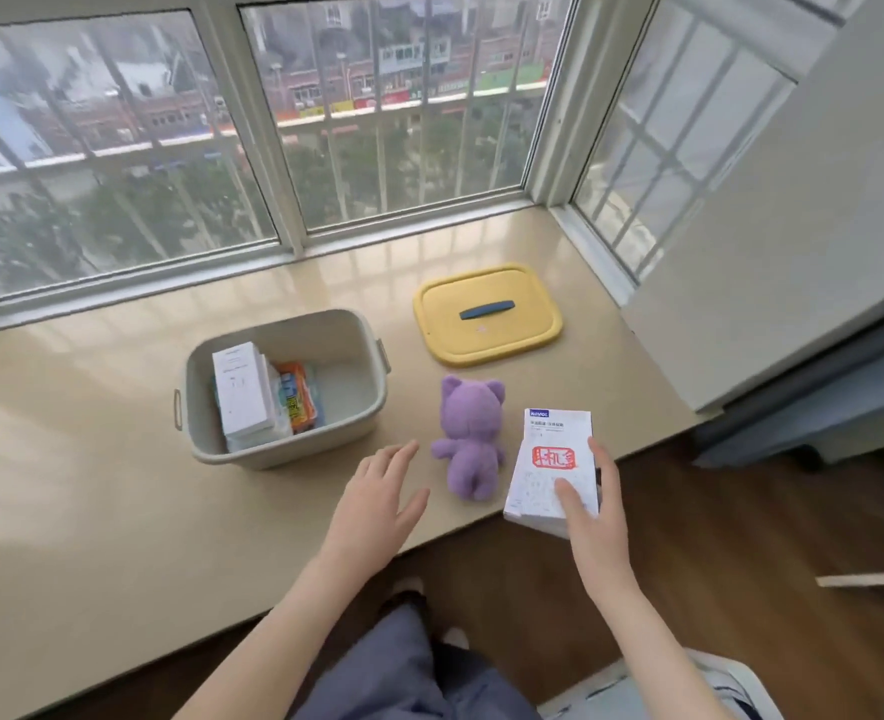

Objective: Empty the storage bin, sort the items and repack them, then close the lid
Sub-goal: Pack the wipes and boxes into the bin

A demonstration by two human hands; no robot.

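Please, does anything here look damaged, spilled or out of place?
Nothing looks damaged or spilled. The purple plush toy lies face down on the sill beside the bin; the yellow lid lies flat, off the bin. The right hand holds a white box.

On the beige stone window ledge, the grey plastic storage bin stands left, the yellow plastic lid right and behind. The purple plush bear lies before the lid. Inside the bin stand white cardboard boxes; a white printed carton is just right of the bear.
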